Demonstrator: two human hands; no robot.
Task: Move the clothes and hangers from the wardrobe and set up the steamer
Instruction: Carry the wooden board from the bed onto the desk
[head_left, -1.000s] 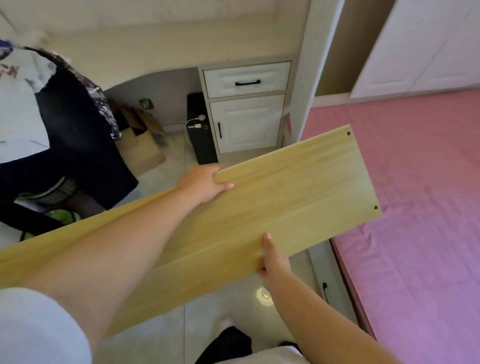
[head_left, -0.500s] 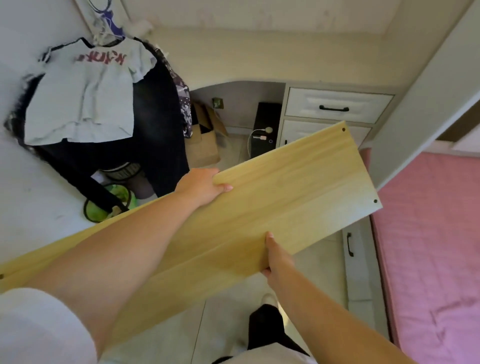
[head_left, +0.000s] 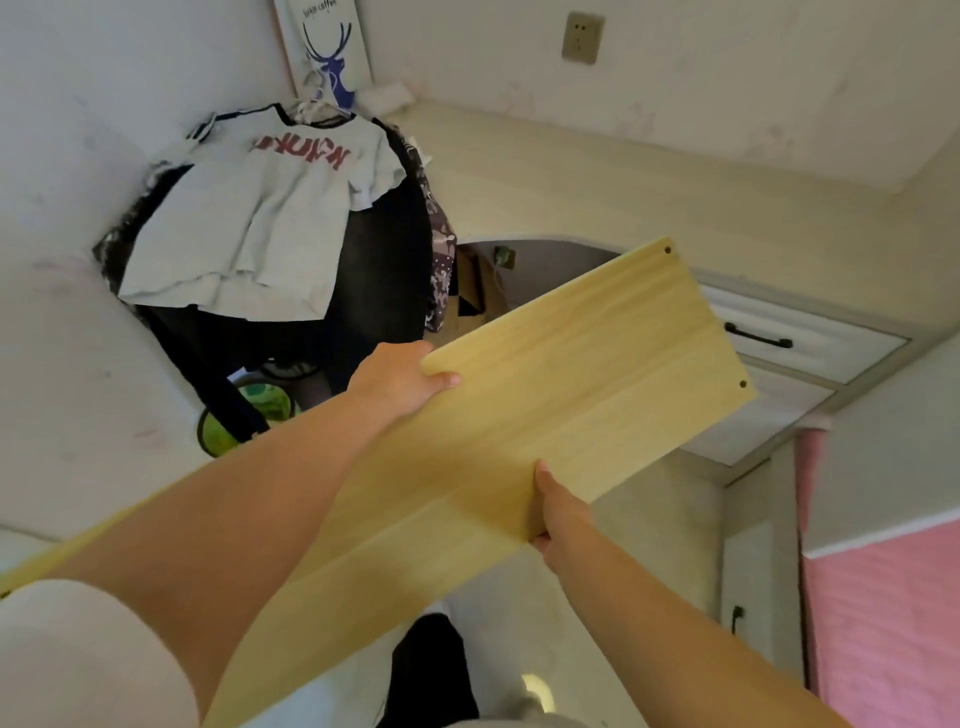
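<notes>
I carry a long pale wooden board (head_left: 571, 395) slanting from the lower left up to the right. My left hand (head_left: 400, 382) grips its far long edge, thumb on top. My right hand (head_left: 558, 512) grips the near long edge, thumb on the face. Beyond the board, a grey T-shirt with red letters (head_left: 260, 228) hangs on a hanger (head_left: 317, 106) over dark clothes (head_left: 384, 275) at the wall on the left.
A beige desk top (head_left: 597, 182) runs along the back wall, with white drawers (head_left: 810, 343) at the right. Cardboard boxes (head_left: 470, 296) sit under the desk. A green round object (head_left: 260, 410) lies on the floor below the clothes. A pink bed (head_left: 883, 623) is at the right.
My view has swung left and upward: the hanging clothes and desk now sit more central, the pink bed slid to the right edge. Both hands keep the same grip on the board.
</notes>
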